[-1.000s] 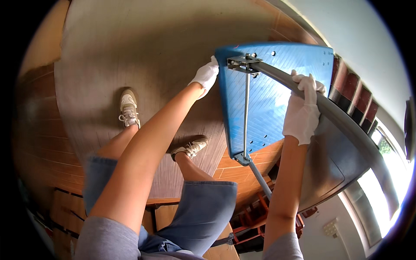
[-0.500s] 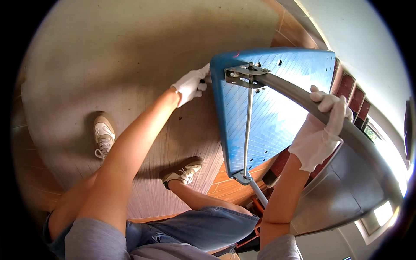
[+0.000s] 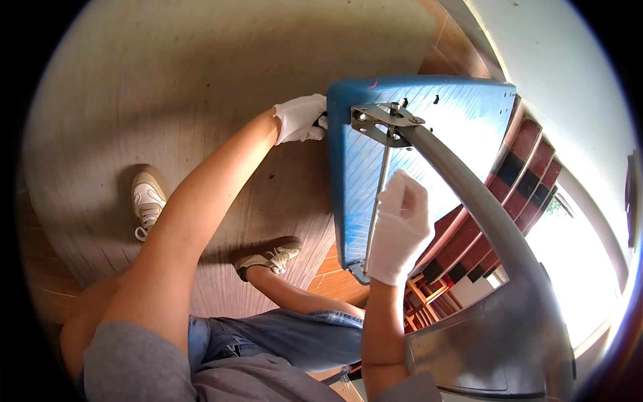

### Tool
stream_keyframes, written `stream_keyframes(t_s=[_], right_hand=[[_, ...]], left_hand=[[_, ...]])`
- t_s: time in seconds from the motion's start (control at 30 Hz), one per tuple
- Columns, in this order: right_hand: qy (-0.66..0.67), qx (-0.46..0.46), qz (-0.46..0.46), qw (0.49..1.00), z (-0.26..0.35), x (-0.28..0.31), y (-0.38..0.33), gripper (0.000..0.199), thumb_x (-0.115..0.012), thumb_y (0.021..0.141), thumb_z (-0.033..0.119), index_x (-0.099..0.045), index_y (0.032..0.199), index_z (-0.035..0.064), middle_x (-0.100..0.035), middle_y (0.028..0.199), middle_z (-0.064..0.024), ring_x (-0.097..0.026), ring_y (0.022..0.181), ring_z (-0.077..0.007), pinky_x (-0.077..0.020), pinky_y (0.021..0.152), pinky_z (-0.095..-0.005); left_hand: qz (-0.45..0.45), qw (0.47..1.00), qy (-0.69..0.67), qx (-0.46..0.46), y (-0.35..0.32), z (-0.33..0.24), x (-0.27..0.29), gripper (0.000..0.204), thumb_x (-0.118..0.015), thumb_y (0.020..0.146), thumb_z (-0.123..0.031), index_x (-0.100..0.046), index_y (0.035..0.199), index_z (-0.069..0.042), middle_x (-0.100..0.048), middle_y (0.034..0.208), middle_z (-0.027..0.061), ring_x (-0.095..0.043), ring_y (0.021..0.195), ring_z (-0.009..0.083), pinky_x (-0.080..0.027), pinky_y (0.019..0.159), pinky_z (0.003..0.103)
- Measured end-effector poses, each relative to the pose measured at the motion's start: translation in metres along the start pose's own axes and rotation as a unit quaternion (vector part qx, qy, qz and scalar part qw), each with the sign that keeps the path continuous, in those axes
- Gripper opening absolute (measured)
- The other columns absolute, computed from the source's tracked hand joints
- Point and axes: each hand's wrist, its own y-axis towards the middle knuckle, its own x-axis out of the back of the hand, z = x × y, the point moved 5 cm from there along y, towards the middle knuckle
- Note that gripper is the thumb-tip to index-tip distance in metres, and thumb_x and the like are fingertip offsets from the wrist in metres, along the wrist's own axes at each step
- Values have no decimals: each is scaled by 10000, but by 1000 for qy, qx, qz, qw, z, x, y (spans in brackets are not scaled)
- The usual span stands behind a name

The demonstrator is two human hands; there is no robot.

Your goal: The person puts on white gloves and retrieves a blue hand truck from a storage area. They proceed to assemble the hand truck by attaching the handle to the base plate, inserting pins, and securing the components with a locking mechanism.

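A blue plastic panel with a ribbed, holed face stands on edge in front of me, right of centre. My left hand, in a white glove, is closed at the panel's left edge; some fingertips are hidden there. A metal bracket on the panel joins a thick, curved grey tube and a thin metal rod. My right hand, also in a white glove, is in front of the panel beside the rod. Its fingers are curled together, and whatever they may hold is hidden.
The grey tube bends round to a dark, smooth panel at lower right. Red and black steps and an orange-brown wooden frame lie beyond. A pale wall rises at right. My shoes are on the wood-look board.
My right hand has let go of the curved tube and moved left and down to beside the thin rod. The curved tube and the dark panel have swung down and left. My left hand stays at the edge.
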Motion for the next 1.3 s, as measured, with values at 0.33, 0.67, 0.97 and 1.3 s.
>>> stream_keyframes(t_s=[0.33, 0.67, 0.97, 1.3], right_hand=[[-65, -6, 88, 994, 2, -50, 44, 221, -543, 921, 184, -672, 996, 22, -622, 690, -110, -567, 566, -190, -466, 622, -287], [-26, -81, 180, 980, 11, -50, 53, 256, -495, 922, 181, -666, 975, -2, -578, 637, -102, -542, 535, -138, -450, 589, -288], [-22, -101, 186, 977, 9, -50, 61, 205, -526, 888, 162, -675, 921, 26, -574, 573, -120, -565, 506, -204, -463, 571, -314], [-146, 43, 31, 988, 10, -68, 44, 169, -552, 901, 227, -688, 956, 143, -613, 622, -140, -615, 575, -276, -485, 599, -349]], left_hand=[[5, 998, 61, -28, -10, -9, 9, 293, -441, 947, -451, -519, 788, -218, -267, 604, -106, -187, 502, 35, -117, 474, 226], [-1, 997, 67, -41, -3, -3, 13, 292, -429, 951, -436, -473, 751, -228, -255, 608, -104, -172, 509, 39, -122, 474, 230], [-4, 996, 63, -66, -9, -13, 8, 163, -476, 910, -342, -497, 801, -222, -262, 618, -106, -171, 511, 37, -136, 476, 220], [-1, 993, 95, -66, -8, -17, 11, 111, -514, 865, -289, -504, 786, -212, -294, 600, -107, -209, 506, 34, -154, 483, 223]])
